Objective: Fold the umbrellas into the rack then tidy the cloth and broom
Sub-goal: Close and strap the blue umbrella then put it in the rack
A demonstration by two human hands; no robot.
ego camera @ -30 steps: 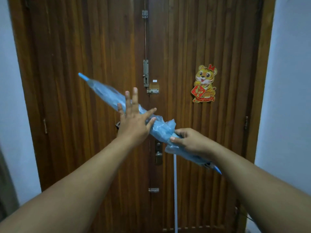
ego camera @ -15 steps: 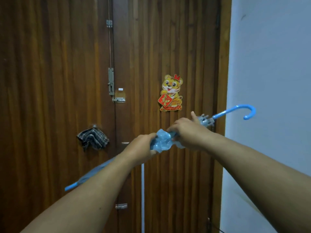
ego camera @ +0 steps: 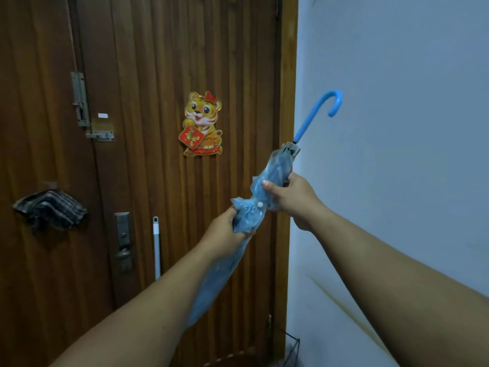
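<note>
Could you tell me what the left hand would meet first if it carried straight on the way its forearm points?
The left hand, gripping the folded umbrella, points up and right toward the right hand. It would likely meet that hand first, then the door frame behind, though depth is unclear.

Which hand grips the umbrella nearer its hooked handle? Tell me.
The right hand: it grips the umbrella higher up, toward the handle; the left hand holds lower.
</note>
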